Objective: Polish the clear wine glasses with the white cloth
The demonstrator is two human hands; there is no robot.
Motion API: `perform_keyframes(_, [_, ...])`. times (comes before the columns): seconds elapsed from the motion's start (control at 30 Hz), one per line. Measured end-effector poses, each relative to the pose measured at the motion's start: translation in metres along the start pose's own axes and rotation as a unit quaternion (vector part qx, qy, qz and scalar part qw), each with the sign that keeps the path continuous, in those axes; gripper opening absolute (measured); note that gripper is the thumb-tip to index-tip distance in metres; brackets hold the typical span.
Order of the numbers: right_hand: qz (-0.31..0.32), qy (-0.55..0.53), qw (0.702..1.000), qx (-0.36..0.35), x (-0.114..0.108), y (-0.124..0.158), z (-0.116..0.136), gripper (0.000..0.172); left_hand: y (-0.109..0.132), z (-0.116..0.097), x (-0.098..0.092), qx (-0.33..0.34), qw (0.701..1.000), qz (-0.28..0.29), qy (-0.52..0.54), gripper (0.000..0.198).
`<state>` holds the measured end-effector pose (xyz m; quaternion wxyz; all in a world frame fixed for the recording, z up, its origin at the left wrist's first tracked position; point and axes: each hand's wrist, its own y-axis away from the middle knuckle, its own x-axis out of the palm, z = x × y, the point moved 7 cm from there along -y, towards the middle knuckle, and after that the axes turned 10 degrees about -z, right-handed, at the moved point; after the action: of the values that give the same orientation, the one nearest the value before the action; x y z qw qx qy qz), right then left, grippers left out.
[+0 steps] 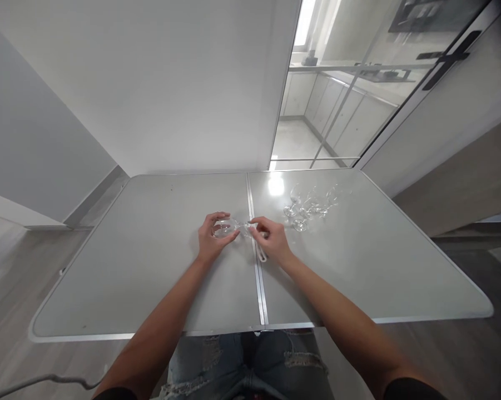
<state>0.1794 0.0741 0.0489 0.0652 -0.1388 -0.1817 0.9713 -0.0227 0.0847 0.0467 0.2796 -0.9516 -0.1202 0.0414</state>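
A small clear stemmed glass (227, 226) is held on its side above the table, near the centre seam. My left hand (212, 236) is wrapped round its bowl, fingers above and thumb below. At the glass's other end, my right hand (272, 236) pinches the foot between thumb and fingers. Beneath the right hand a small white looped piece (262, 255), perhaps a folded strip or cloth, shows on the seam; I cannot tell whether that hand holds it. Several similar clear stemmed glasses (299, 224) are grouped to the right, some apparently lying over.
The pale folding table (142, 278) has a metal seam down its middle and rounded corners. A white wall (183, 89) rises behind it. At the back right is a glass door (337, 111) with a dark handle. A grey hose or cable (45, 379) runs along the floor at lower left.
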Motion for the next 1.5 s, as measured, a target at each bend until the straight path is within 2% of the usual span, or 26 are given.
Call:
perform_keyframes(0.1, [0.023, 0.166, 0.983, -0.072, 0.012, 0.004, 0.000, 0.029, 0.003, -0.004, 0.006, 0.005, 0.999, 0.040, 0.024, 0.058])
perform_keyframes(0.17, [0.047, 0.250, 0.963, -0.089, 0.018, 0.007, -0.003, 0.024, 0.005, -0.006, 0.009, 0.004, 0.998, 0.056, 0.035, 0.058])
perform_keyframes(0.3, [0.092, 0.374, 0.917, -0.104, 0.026, 0.011, -0.006, 0.026, 0.008, -0.005, 0.012, -0.006, 0.996, 0.084, 0.036, 0.058])
perform_keyframes(0.37, [0.113, 0.413, 0.897, -0.114, 0.029, 0.013, -0.006, 0.026, 0.008, -0.003, 0.016, -0.014, 0.993, 0.111, 0.041, 0.062])
perform_keyframes(0.43, [0.126, 0.433, 0.884, -0.121, 0.032, 0.014, -0.006, 0.025, 0.006, -0.001, 0.019, -0.016, 0.989, 0.133, 0.058, 0.079])
perform_keyframes(0.5, [0.125, 0.436, 0.882, -0.123, 0.031, 0.014, -0.003, 0.025, 0.003, 0.001, 0.018, -0.013, 0.987, 0.134, 0.084, 0.102])
perform_keyframes(0.53, [0.118, 0.432, 0.885, -0.124, 0.028, 0.014, 0.000, 0.026, 0.001, 0.002, 0.016, -0.010, 0.987, 0.126, 0.095, 0.107])
perform_keyframes(0.57, [0.107, 0.423, 0.891, -0.125, 0.024, 0.014, 0.004, 0.027, -0.001, 0.003, 0.012, -0.010, 0.988, 0.115, 0.102, 0.104])
perform_keyframes(0.63, [0.072, 0.382, 0.913, -0.124, 0.009, 0.020, 0.015, 0.028, -0.002, 0.008, 0.006, -0.022, 0.990, 0.105, 0.094, 0.077])
perform_keyframes(0.7, [0.023, 0.313, 0.943, -0.113, -0.016, 0.031, 0.025, 0.026, 0.000, 0.016, 0.003, -0.050, 0.990, 0.120, 0.052, 0.054])
perform_keyframes(0.8, [-0.073, 0.221, 0.971, -0.057, -0.073, 0.049, 0.022, 0.022, 0.008, 0.029, 0.003, -0.106, 0.983, 0.150, -0.030, 0.056])
perform_keyframes(0.87, [-0.167, 0.204, 0.965, 0.016, -0.122, 0.055, 0.005, 0.026, 0.012, 0.034, 0.007, -0.129, 0.972, 0.177, -0.078, 0.059])
perform_keyframes(0.93, [-0.256, 0.217, 0.938, 0.088, -0.168, 0.054, -0.019, 0.033, 0.018, 0.035, 0.015, -0.137, 0.959, 0.225, -0.105, 0.061])
perform_keyframes(1.03, [-0.248, 0.275, 0.922, 0.115, -0.203, 0.031, -0.049, 0.031, 0.021, 0.033, 0.021, -0.142, 0.948, 0.266, -0.103, 0.059])
perform_keyframes(1.13, [-0.230, 0.291, 0.917, 0.149, -0.214, 0.010, -0.076, 0.029, 0.019, 0.033, 0.018, -0.151, 0.950, 0.255, -0.095, 0.059])
perform_keyframes(1.23, [-0.217, 0.297, 0.914, 0.172, -0.211, 0.001, -0.092, 0.029, 0.019, 0.031, 0.018, -0.153, 0.950, 0.260, -0.088, 0.059])
perform_keyframes(1.37, [-0.186, 0.326, 0.909, 0.182, -0.202, -0.002, -0.101, 0.029, 0.020, 0.027, 0.019, -0.146, 0.948, 0.267, -0.090, 0.059])
perform_keyframes(1.5, [-0.183, 0.360, 0.898, 0.175, -0.197, -0.007, -0.100, 0.030, 0.021, 0.033, 0.018, -0.153, 0.943, 0.276, -0.104, 0.058])
